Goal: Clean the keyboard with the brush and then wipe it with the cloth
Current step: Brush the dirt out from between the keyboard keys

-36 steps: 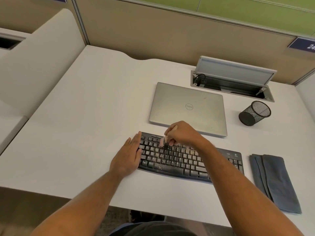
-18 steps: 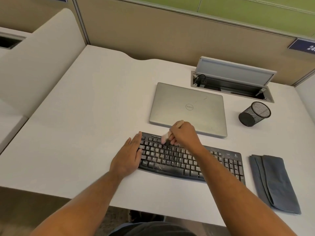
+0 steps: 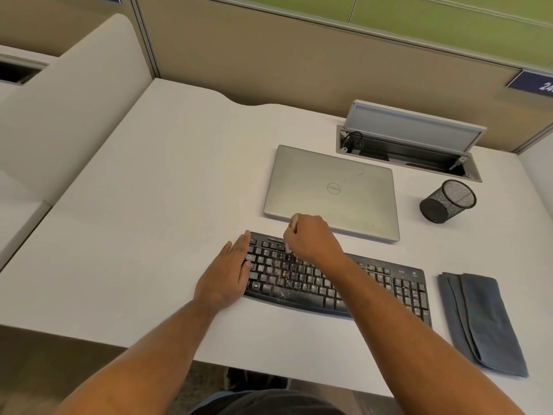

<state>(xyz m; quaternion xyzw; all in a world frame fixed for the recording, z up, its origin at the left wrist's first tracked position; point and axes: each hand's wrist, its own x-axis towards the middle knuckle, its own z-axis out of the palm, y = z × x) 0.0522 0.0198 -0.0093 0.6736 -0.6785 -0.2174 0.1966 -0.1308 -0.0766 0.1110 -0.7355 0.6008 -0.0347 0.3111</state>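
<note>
Black and speckled with pale dust, the keyboard [image 3: 335,283] lies on the tabletop [image 3: 149,235] just in front of a closed laptop [image 3: 332,190]. Brushing looks to be the step in hand. The right hand [image 3: 311,238] has its fingers [image 3: 291,232] clenched around the brush [image 3: 288,248], barely visible, at the upper key rows. The left hand [image 3: 227,271] lies flat, fingers straight, on the keyboard's left end. Next comes sweeping the remaining rows; the cloth [image 3: 481,322] waits folded at right.

I see a closed silver laptop [image 3: 332,191] lying flat on the white desk [image 3: 149,235]; right of it a black wire-mesh pen cup [image 3: 447,201] tilts, and behind both a grey cable hatch [image 3: 410,145] stands open
</note>
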